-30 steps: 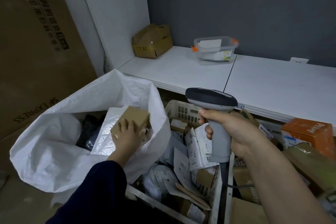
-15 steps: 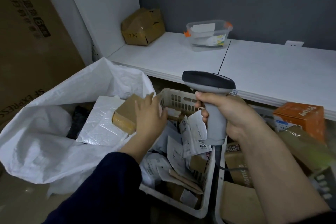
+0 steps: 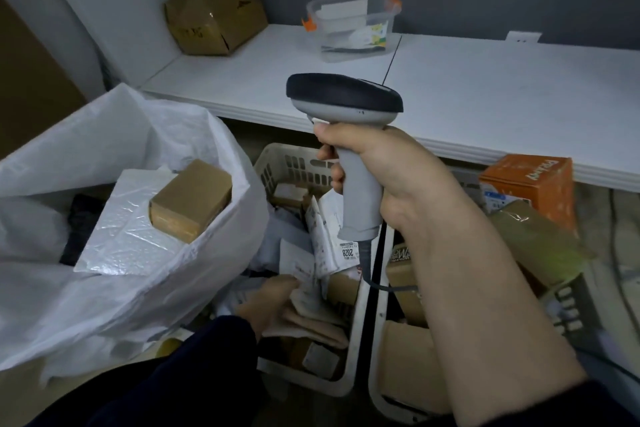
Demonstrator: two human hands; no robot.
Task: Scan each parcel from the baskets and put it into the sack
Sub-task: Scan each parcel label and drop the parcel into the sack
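Observation:
A white woven sack (image 3: 104, 135) stands open at the left. Inside it a small brown box (image 3: 192, 204) lies on a silvery padded mailer (image 3: 121, 236). To its right a cream basket (image 3: 294, 163) holds several soft parcels and small boxes. My left hand (image 3: 266, 305) is low inside this basket, touching a white labelled parcel (image 3: 304, 274) and a beige one (image 3: 311, 322); motion blur hides whether it grips either. My right hand (image 3: 398, 177) grips the grey handle of a barcode scanner (image 3: 346, 97), held upright above the basket.
A second basket (image 3: 377, 392) with brown boxes sits at the right, beside an orange box (image 3: 530, 184). Behind runs a white shelf (image 3: 485, 97) bearing a dented cardboard box (image 3: 214, 14) and a clear plastic container (image 3: 353, 28). A large cardboard sheet (image 3: 27, 80) leans at the far left.
My left hand let go of the small brown box in the sack and moved right and down into the cream basket. The scanner stayed upright in my right hand.

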